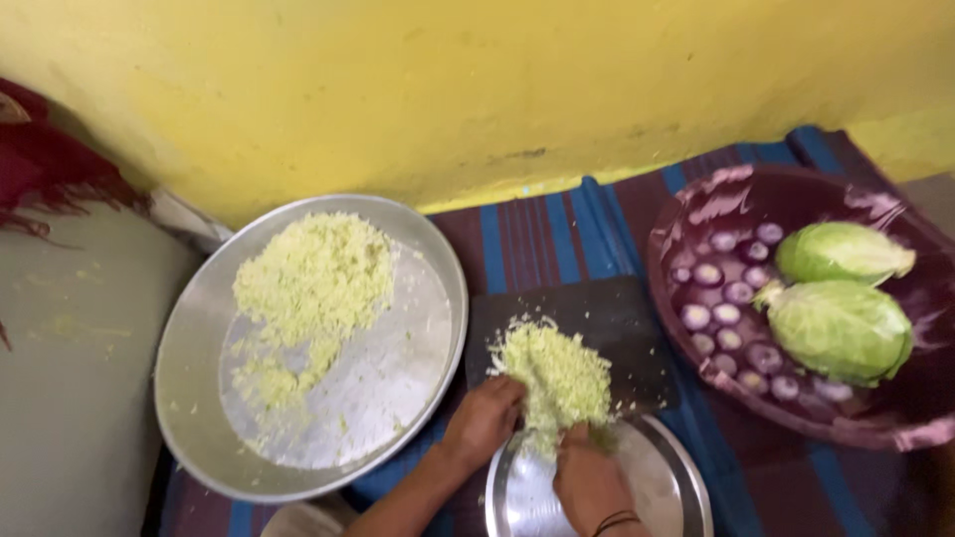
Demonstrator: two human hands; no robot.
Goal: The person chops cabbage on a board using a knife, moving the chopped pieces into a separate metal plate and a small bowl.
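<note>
A pile of finely chopped cabbage (553,373) lies on a dark cutting board (597,308). My left hand (483,418) is cupped against the pile's left side. My right hand (589,477) presses on the pile's near edge, fingers curled into the shreds, over a small steel plate (668,487) at the board's near side. A thin dark band shows on the right wrist. To the left, a large round steel platter (398,398) holds a heap of the same chopped cabbage (310,278).
A maroon basin (696,214) at the right holds two pale green cabbage pieces (841,323) and several peeled purple onions (726,293). A striped blue and maroon cloth (557,229) lies underneath. A yellow wall (448,89) stands behind, grey floor (70,378) at the left.
</note>
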